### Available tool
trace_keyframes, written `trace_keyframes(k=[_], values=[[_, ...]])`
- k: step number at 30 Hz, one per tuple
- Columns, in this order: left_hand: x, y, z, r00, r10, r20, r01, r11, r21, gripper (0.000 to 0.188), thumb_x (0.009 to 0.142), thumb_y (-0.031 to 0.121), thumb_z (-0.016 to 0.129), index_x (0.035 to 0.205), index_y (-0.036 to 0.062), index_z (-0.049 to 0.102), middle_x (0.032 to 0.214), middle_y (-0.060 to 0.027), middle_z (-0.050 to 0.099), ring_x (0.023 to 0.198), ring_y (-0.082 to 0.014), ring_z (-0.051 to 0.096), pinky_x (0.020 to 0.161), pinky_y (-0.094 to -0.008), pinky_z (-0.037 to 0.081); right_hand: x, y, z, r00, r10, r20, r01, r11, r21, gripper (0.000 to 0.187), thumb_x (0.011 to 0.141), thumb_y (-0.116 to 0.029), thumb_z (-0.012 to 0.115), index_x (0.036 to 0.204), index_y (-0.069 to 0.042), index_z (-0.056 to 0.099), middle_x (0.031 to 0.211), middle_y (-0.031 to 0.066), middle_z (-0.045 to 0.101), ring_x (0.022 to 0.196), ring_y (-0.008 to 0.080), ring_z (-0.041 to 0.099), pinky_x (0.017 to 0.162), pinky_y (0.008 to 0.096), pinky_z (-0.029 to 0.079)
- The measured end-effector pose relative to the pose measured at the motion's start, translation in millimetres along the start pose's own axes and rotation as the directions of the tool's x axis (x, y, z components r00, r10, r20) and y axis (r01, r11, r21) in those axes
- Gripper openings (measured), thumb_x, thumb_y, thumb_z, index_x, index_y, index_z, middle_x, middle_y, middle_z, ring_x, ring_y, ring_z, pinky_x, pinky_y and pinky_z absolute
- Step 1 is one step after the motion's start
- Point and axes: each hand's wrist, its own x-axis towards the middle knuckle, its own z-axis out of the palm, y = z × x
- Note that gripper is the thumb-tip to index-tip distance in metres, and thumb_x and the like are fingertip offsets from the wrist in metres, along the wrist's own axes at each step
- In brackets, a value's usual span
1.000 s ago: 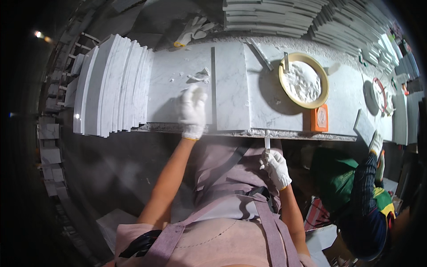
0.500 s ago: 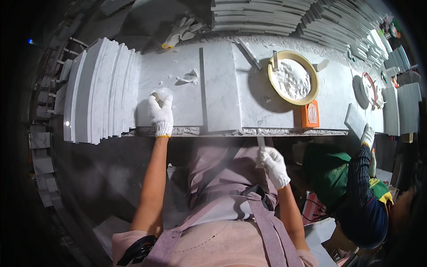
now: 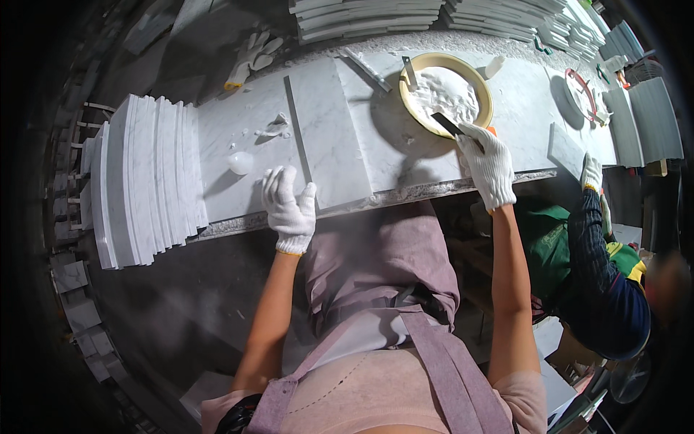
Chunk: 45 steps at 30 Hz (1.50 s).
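My left hand (image 3: 289, 210), in a white knit glove, hovers at the front edge of the marble slabs (image 3: 325, 130), its fingers loosely bent and apart with nothing in them. A small translucent white bottle (image 3: 240, 163) stands on the slab to its left. My gloved right hand (image 3: 489, 170) grips a flat, dark-looking scraper (image 3: 447, 124), whose tip reaches over the near rim of a yellow bowl (image 3: 486, 90). White paste or powder (image 3: 444, 94) fills the bowl, and a second scraper (image 3: 410, 72) leans inside its far left rim. An orange box (image 3: 492, 131) is mostly hidden behind my right hand.
Upright marble tiles (image 3: 144, 181) stand in a row at the left. Tile stacks (image 3: 369, 18) lie at the back. A spare glove (image 3: 251, 58), white scraps (image 3: 275, 125) and a metal bar (image 3: 366, 70) lie about. At right, a co-worker's gloved hand (image 3: 591, 172) holds a tile (image 3: 566, 150).
My left hand has let go of the small bottle and drawn back to the right. My right hand has carried the scraper from above my lap forward to the bowl. The view has shifted.
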Motion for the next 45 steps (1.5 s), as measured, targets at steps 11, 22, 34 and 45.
trace_keyframes(k=[11, 22, 34, 45], values=[[-3.8, 1.6, 10.2, 0.999, 0.025, 0.028, -0.027, 0.998, 0.051, 0.051, 0.09, 0.023, 0.076, 0.136, 0.0092, 0.06, 0.132, -0.0144, 0.063, 0.127, -0.0374, 0.057, 0.115, -0.0543, 0.041, 30.4, -4.9, 9.5, 0.978, 0.181, 0.106, -0.18, 0.983, -0.021, 0.024, 0.095, -0.02, 0.068, 0.109, -0.004, 0.078, 0.07, 0.0068, 0.07, 0.063, 0.0132, 0.066, 0.063, 0.0303, 0.052], [-3.2, 3.8, 9.4, 0.999, 0.036, -0.004, -0.036, 0.997, 0.071, 0.047, 0.091, 0.021, 0.076, 0.134, 0.009, 0.062, 0.131, -0.0133, 0.065, 0.127, -0.0374, 0.058, 0.115, -0.0528, 0.042, 11.1, -0.6, 9.3, 0.926, 0.308, 0.217, -0.371, 0.845, 0.384, 0.032, 0.098, -0.025, 0.072, 0.123, -0.005, 0.075, 0.085, 0.0005, 0.071, 0.064, 0.0038, 0.06, 0.048, 0.0204, 0.045], [-0.6, 5.1, 8.0, 0.995, 0.091, -0.05, -0.089, 0.995, 0.047, 0.042, 0.091, 0.018, 0.075, 0.13, 0.0096, 0.064, 0.127, -0.0112, 0.067, 0.121, -0.0333, 0.062, 0.113, -0.051, 0.045, -45.6, -24.8, 79.6, 0.882, 0.241, 0.404, -0.405, 0.827, 0.39, 0.034, 0.1, -0.022, 0.072, 0.13, -0.005, 0.071, 0.084, -0.0014, 0.07, 0.061, 0.0033, 0.059, 0.05, 0.0192, 0.047], [-1.1, 4.0, 7.9, 0.995, 0.09, -0.048, -0.088, 0.995, 0.04, 0.039, 0.091, 0.017, 0.075, 0.128, 0.0091, 0.066, 0.124, -0.011, 0.067, 0.12, -0.0317, 0.062, 0.113, -0.0511, 0.045, -45.9, -11.9, 97.7, 0.982, -0.075, 0.173, 0.047, 0.986, 0.162, 0.026, 0.099, -0.014, 0.072, 0.122, -0.002, 0.075, 0.091, 0.0015, 0.073, 0.068, 0.0046, 0.062, 0.062, 0.0228, 0.052]])
